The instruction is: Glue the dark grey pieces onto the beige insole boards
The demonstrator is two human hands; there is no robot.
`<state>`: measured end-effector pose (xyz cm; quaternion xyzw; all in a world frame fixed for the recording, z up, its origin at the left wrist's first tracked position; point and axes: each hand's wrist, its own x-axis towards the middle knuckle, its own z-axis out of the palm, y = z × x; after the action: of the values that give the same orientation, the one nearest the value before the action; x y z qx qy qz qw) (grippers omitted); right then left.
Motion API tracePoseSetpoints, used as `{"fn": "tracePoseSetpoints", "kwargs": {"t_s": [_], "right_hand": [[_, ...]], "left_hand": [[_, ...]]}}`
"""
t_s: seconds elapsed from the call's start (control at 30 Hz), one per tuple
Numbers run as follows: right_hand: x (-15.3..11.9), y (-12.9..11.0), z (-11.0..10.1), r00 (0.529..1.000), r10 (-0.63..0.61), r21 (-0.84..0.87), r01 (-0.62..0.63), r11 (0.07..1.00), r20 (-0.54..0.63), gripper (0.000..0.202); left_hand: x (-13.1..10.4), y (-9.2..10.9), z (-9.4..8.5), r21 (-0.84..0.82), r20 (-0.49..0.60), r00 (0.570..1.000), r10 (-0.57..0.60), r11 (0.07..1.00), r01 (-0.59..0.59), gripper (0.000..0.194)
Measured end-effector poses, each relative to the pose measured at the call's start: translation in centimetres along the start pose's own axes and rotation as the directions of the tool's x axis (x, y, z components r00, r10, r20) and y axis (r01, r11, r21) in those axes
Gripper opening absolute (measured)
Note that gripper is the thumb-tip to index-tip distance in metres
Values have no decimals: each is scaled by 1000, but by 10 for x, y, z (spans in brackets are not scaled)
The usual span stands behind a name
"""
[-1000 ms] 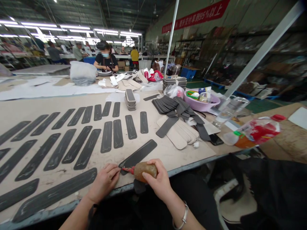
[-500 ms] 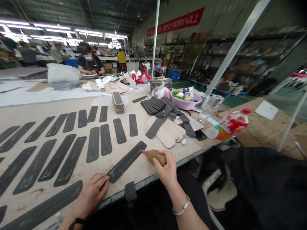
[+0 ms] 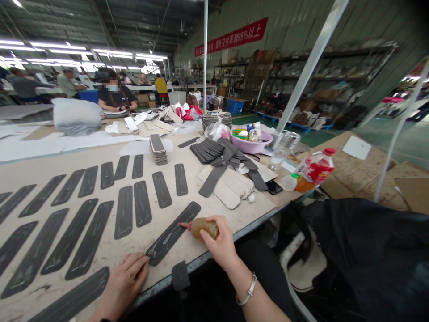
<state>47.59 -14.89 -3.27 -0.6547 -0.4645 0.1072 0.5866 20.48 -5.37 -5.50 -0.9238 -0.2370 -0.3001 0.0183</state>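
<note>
the right hand (image 3: 219,241) is closed around a squeeze bottle (image 3: 203,228), thumb on one side and fingers on the other, with its red nozzle (image 3: 186,225) at the dark strip (image 3: 169,240), partway along. the left hand (image 3: 129,275) lies at the strip's near end, fingers together and fingertips touching that end; whether they pinch it, i cannot tell. the strip lies slantwise on the table (image 3: 250,214). left of the strip are rows of other dark pieces (image 3: 124,212); beyond it, a small stack (image 3: 158,150); to its right, pale pieces (image 3: 231,190) and, farther off, a purple basin (image 3: 250,146).
</note>
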Motion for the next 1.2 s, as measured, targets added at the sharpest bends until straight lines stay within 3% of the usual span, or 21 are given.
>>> {"fn": "tracePoseSetpoints", "kwargs": {"t_s": [0.1,0.2,0.43,0.57,0.63,0.77,0.93,1.2], "right_hand": [[11,13,-9,989,-27,-90,14,996,-142,22],[13,18,-16,984,-7,-99,-11,995,-177,22],[-9,0,-17,995,101,42,-101,994,15,23],[-19,-14,-6,981,92,140,-117,983,173,23],[-19,-16,-4,979,85,138,-112,984,187,23],[-5,-3,-13,998,66,30,-66,997,4,22],[15,22,-20,967,87,-56,-103,993,-239,25],[20,32,-7,977,57,-78,-74,994,-203,24]], "left_hand": [[3,2,-3,12,-2,1000,4,1000,-4,17],[6,4,-4,21,-23,1000,-1,1000,1,18],[8,6,-5,18,-20,1000,4,1000,-3,16],[8,6,-4,18,-8,1000,-11,1000,11,16],[8,5,-4,9,0,1000,-9,1000,9,16],[7,4,-3,1,-6,1000,9,1000,-9,15],[-1,1,0,-11,7,1000,-28,1000,28,15],[6,7,-3,-67,-8,998,-70,995,69,17]]}}
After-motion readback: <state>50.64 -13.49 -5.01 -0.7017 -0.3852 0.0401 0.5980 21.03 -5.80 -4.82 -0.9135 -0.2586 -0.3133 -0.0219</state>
